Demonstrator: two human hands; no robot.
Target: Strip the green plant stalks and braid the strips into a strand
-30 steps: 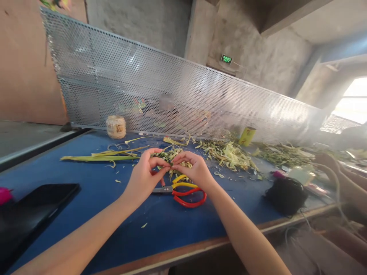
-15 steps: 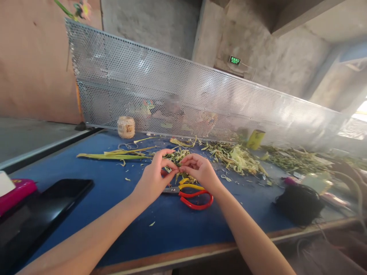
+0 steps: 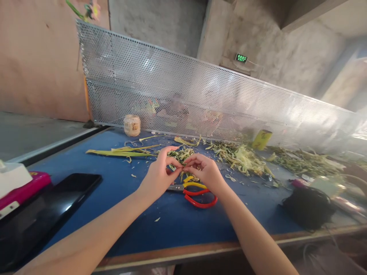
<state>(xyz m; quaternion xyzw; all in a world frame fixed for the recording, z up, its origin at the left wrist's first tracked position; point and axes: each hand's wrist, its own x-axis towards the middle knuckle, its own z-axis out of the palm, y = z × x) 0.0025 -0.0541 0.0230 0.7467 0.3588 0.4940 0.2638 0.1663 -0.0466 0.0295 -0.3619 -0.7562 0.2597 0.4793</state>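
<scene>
My left hand [image 3: 161,168] and my right hand [image 3: 205,170] meet fingertip to fingertip above the middle of the blue table [image 3: 177,233]. Both pinch at the same spot; whatever lies between the fingertips is too small to make out. Just below the hands rests a pair of scissors [image 3: 201,198] with red and yellow handles, its blades partly hidden behind my left hand. Behind my fingers a small heap of green plant scraps [image 3: 182,153] covers the table. Long pale green stalks [image 3: 120,153] lie to the left of my left hand.
A black phone [image 3: 60,202] and a pink and white object [image 3: 31,187] lie at the left. A twine roll [image 3: 132,125] stands near the perforated metal screen [image 3: 160,84]. At right are shredded leaves [image 3: 243,159], a yellow-green cylinder [image 3: 262,139] and a black bundle [image 3: 308,208].
The whole view has shifted a little, so things appear farther right. My hands keep nearly the same pinch together over the scissors.
</scene>
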